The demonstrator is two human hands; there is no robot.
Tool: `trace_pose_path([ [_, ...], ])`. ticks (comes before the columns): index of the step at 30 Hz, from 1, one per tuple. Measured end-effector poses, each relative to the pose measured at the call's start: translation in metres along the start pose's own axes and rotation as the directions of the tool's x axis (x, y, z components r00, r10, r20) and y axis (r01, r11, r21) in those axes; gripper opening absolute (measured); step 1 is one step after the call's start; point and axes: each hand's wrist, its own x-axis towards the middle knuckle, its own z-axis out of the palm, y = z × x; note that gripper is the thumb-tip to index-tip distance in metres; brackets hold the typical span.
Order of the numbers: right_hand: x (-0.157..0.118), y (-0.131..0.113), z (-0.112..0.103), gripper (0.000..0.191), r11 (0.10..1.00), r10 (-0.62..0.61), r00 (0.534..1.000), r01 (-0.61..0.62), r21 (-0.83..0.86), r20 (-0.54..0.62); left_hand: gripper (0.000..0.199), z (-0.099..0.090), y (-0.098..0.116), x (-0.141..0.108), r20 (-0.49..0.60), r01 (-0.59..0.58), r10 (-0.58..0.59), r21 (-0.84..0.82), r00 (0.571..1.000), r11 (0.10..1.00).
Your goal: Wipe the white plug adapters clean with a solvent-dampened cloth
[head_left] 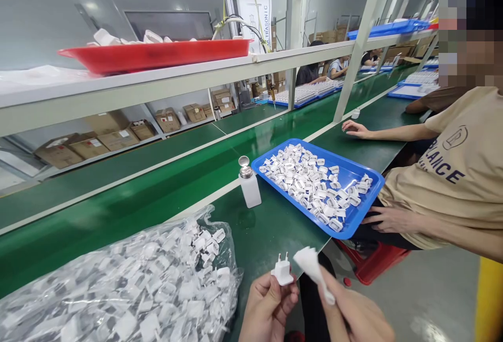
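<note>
Near the bottom centre, my left hand [269,305] pinches a white two-pin plug piece [282,271] with its metal pins pointing up. Just to the right, my right hand [349,305] grips a folded white cloth [310,264]; the cloth is close to the plug piece but apart from it. A clear plastic bag [129,289] full of white plug parts lies at the lower left. Ahead stands a white bottle [250,189] with a metal pump top. Right of the bottle, a blue tray [363,216] holds many loose white plug parts.
A person in a tan shirt [451,148] sits at the right, one hand on the green table [271,227] and one by the tray. A shelf [176,77] bearing a red tray [157,55] crosses above the green conveyor belt [157,185]. More people and blue trays are farther back.
</note>
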Motion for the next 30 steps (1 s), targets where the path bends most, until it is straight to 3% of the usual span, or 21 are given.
trace_pose_path([
  [2, 0.005, 0.007, 0.002, 0.063, 0.963, -0.269, 0.952, 0.264, 0.054, 0.146, 0.043, 0.000, 0.000, -0.002, 0.013, 0.002, -0.002, 0.007, 1.000, 1.000],
  [3, 0.007, 0.010, 0.003, 0.067, 0.939, -0.343, 0.917, 0.338, 0.062, 0.203, 0.042, -0.001, -0.001, -0.001, 0.014, -0.008, 0.008, 0.020, 1.000, 1.000],
  [5, 0.008, 0.013, 0.005, 0.068, 0.913, -0.406, 0.873, 0.404, 0.067, 0.271, 0.042, -0.004, -0.003, 0.000, 0.022, -0.040, 0.038, 0.066, 0.999, 0.997],
  [7, 0.006, 0.012, 0.007, 0.060, 0.918, -0.396, 0.876, 0.384, 0.101, 0.276, 0.043, -0.007, -0.005, 0.001, 0.023, -0.057, 0.055, 0.117, 0.998, 0.991],
  [9, 0.001, 0.006, 0.007, 0.044, 0.955, -0.287, 0.922, 0.254, 0.156, 0.258, 0.040, -0.010, -0.006, 0.002, -0.006, -0.041, 0.042, 0.142, 0.999, 0.989],
  [11, 0.000, -0.002, 0.005, 0.031, 0.985, -0.008, 0.979, -0.026, 0.168, 0.203, 0.041, -0.011, -0.006, 0.002, -0.027, -0.033, 0.037, 0.118, 0.999, 0.993],
  [13, 0.003, -0.009, 0.001, 0.035, 0.935, 0.318, 0.942, -0.330, 0.133, 0.103, 0.046, -0.011, -0.005, 0.001, -0.006, -0.042, 0.043, 0.087, 0.999, 0.995],
  [15, 0.010, -0.011, -0.003, 0.042, 0.860, 0.506, 0.863, -0.504, 0.076, -0.002, 0.050, -0.010, -0.002, 0.000, 0.029, -0.059, 0.057, 0.089, 0.998, 0.994],
  [18, 0.018, -0.002, -0.009, 0.052, 0.820, 0.572, 0.821, -0.571, 0.036, -0.004, 0.049, -0.009, 0.000, -0.002, 0.052, -0.211, 0.204, 0.246, 0.977, 0.946],
  [20, 0.018, 0.007, -0.012, 0.053, 0.818, 0.571, 0.819, -0.573, 0.040, 0.054, 0.041, -0.009, -0.001, -0.003, 0.072, -0.399, 0.415, 0.463, 0.907, 0.791],
  [22, 0.017, 0.013, -0.014, 0.047, 0.864, 0.503, 0.863, -0.503, -0.019, 0.052, 0.030, -0.009, -0.005, -0.004, 0.127, -0.530, 0.604, 0.641, 0.786, 0.555],
  [23, 0.018, 0.014, -0.014, 0.040, 0.911, 0.410, 0.911, -0.407, -0.070, 0.038, 0.026, -0.009, -0.007, -0.005, 0.156, -0.565, 0.664, 0.683, 0.731, 0.462],
  [25, 0.021, 0.011, -0.014, 0.032, 0.987, 0.079, 0.994, -0.067, -0.145, 0.077, 0.024, -0.007, -0.012, -0.006, 0.205, -0.620, 0.723, 0.692, 0.660, 0.370],
  [26, 0.023, 0.007, -0.013, 0.035, 0.980, -0.116, 0.982, 0.138, -0.142, 0.151, 0.022, -0.006, -0.013, -0.006, 0.223, -0.643, 0.732, 0.676, 0.644, 0.359],
  [28, 0.027, -0.001, -0.013, 0.047, 0.889, -0.416, 0.849, 0.455, -0.051, 0.325, 0.019, -0.005, -0.015, -0.006, 0.247, -0.673, 0.737, 0.648, 0.629, 0.357],
  [29, 0.028, -0.004, -0.013, 0.048, 0.856, -0.478, 0.790, 0.517, 0.002, 0.385, 0.019, -0.006, -0.015, -0.006, 0.250, -0.677, 0.739, 0.644, 0.626, 0.356],
  [30, 0.028, -0.007, -0.014, 0.046, 0.856, -0.482, 0.765, 0.514, 0.044, 0.428, 0.018, -0.007, -0.014, -0.006, 0.243, -0.671, 0.739, 0.650, 0.628, 0.356],
])
